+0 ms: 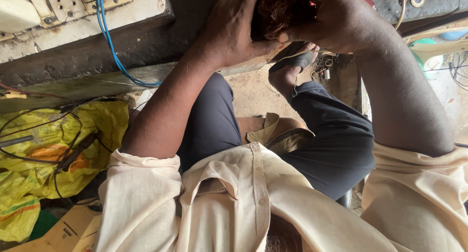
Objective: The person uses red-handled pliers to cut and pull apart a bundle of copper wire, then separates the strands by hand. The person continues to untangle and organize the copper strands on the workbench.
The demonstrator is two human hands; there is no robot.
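Saw both hands up at top edge, clamped round tangled coppery wire bundle [274,13]. Left hand [234,30] cupped it from left, fingers curled tight; right hand [336,20] closed over it from right and above. Bundle sat squarely between palms, neither hand nearer, long axis hidden by fingers, couldn't tell. Bench [97,47] with blue cable [109,42] off to left, yellow sack [44,149] below that

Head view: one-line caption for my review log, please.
Seated person's left hand and right hand grip a reddish-brown tangled copper-wire bundle above dark trousers.
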